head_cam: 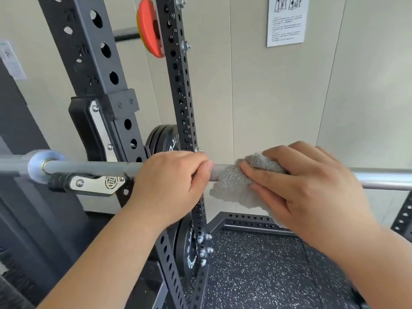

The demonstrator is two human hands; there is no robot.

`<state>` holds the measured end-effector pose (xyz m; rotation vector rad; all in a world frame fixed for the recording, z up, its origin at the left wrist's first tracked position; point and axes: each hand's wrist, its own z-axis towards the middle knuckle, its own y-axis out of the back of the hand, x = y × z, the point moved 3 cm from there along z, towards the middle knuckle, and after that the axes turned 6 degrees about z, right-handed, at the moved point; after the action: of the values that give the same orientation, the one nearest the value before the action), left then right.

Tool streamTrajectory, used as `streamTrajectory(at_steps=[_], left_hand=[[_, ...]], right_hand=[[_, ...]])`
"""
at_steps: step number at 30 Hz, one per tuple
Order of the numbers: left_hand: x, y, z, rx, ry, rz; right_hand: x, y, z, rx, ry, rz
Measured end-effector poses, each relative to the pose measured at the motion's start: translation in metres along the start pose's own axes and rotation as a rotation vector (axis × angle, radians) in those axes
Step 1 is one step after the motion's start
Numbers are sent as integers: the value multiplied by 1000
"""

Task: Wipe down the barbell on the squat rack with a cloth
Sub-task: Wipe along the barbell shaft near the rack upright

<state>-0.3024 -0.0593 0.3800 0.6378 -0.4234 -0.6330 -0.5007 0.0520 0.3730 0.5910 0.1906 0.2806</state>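
A person wipes a barbell (89, 168) that lies level across the J-hook (93, 184) of a black squat rack (93, 52), its shaft running from the collar (42, 163) at the left edge of the view to the bright, smoother stretch at the right. The left hand (171, 181) is closed over the bar from above, fingers curled round the shaft just inside the hook. Touching its fingertips, the right hand (312, 186) wraps a grey cloth (229, 184) over the steel, fingers bent across the fabric while a loose corner hangs below; the thumb is hidden. The cloth sits on the rougher, knurled section, so the stroke probably calls for firm pressure and a full wrap round the shaft, with the bar turned by the steadying hand to bring its underside up. The left hand would have to give way, or shift along, for the cloth to reach the part it now covers and the span out to the collar. Black weight plates (162, 139) hang behind the rack, above a speckled rubber floor (256, 275).
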Motion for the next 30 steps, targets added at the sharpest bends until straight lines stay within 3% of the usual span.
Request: streamTrajectory(at_steps=[5, 14, 19, 26, 30], left_hand=[[-6, -4, -3, -19, 37, 27], [-8, -6, 5, 7, 67, 105], [-7, -8, 7, -22, 68, 116], [-5, -7, 4, -33, 45, 76], [-4, -7, 1, -91, 36, 56]], right_hand=[[-25, 23, -30, -242, -184, -119], [3, 2, -9, -63, -33, -24], [-15, 19, -29, -235, -194, -113], [1, 4, -35, -169, 17, -99], [-10, 16, -37, -223, -118, -106]])
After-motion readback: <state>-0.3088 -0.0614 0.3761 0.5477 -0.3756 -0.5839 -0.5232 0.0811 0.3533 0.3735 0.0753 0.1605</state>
